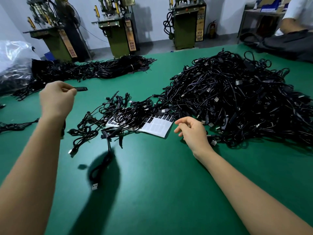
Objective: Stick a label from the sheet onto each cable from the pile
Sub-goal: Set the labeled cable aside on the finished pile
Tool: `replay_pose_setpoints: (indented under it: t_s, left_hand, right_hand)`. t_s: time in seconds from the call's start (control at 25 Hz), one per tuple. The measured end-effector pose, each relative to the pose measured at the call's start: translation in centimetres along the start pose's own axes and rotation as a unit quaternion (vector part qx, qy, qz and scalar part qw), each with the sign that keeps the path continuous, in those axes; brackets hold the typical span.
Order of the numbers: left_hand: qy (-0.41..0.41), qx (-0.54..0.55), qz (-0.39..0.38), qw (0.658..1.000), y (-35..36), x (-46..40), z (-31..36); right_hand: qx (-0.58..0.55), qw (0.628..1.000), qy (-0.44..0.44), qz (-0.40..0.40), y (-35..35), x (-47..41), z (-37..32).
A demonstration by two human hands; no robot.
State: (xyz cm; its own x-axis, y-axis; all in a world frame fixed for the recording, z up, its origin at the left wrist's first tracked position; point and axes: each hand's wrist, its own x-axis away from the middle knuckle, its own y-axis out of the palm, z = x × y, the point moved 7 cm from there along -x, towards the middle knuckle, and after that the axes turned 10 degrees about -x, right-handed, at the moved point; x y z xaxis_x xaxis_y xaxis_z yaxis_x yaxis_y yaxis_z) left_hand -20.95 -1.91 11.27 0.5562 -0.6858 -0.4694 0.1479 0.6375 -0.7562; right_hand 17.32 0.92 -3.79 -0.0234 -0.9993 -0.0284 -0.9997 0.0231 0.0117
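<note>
My left hand point(56, 99) is raised over the left of the green table point(169, 184) and pinches the end of a small black cable block point(81, 89). A strand of black cable shows behind that wrist. My right hand point(193, 131) hovers with loosely curled fingers and holds nothing, just right of the white label sheet point(157, 128). Black labels run along the sheet's top, and loose cables cover its left half. The big pile of black cables point(237, 99) rises to the right. A blurred cable point(101, 165) with a USB plug lies or hangs near the front.
Bundled black cables point(94, 68) stretch across the far left beside a clear plastic bag point(13, 55). Three green machines point(118, 31) stand beyond the table. Another person point(294, 26) sits at the far right corner. Bare green mat fills the near side.
</note>
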Motion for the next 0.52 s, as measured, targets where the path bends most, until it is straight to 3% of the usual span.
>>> replay_pose_setpoints:
  t_s: [0.24,0.4,0.52]
  left_hand:
    - [-0.001,-0.207,-0.008,0.978,4.9,-0.1,-1.9]
    - [-0.008,-0.239,-0.08,0.968,7.6,2.1,-2.7]
    - [0.062,-0.194,-0.015,0.979,7.6,4.4,1.5]
  right_hand:
    - [0.014,1.0,-0.007,0.001,0.1,0.2,-0.4]
    - [0.021,1.0,-0.012,0.003,0.0,0.2,-0.5]
    - [0.026,1.0,-0.016,0.001,0.0,0.2,-0.5]
